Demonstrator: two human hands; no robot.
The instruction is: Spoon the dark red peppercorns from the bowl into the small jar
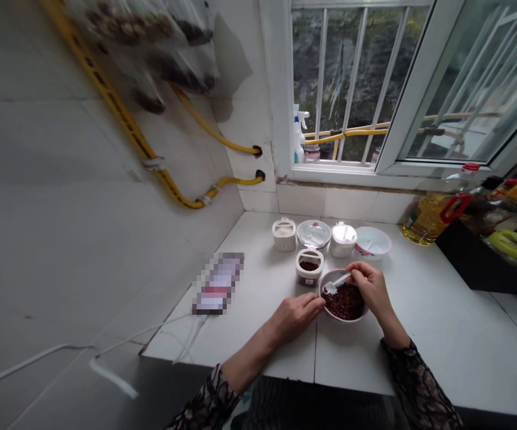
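Observation:
A bowl [348, 303] full of small dark red pieces stands on the white counter. My right hand [369, 286] pinches the handle of a white spoon [331, 287], whose head is over the left part of the bowl's contents. With its fingers together, my left hand [298, 316] touches the bowl's left rim. Just behind that hand is a small white-lidded jar [309, 276] with its lid raised and dark red pieces inside. Farther back are a white jar [284, 237], a clear-covered bowl [313, 233], another white jar [343, 242] and a pale bowl [380, 242].
A blurred-out phone-like object [219, 283] lies on the counter [267, 352] at the left, with a white cable. An oil bottle [426, 215] and a dark box [464, 254] of bottles stand at the right. Yellow pipes [180, 194] run along the wall.

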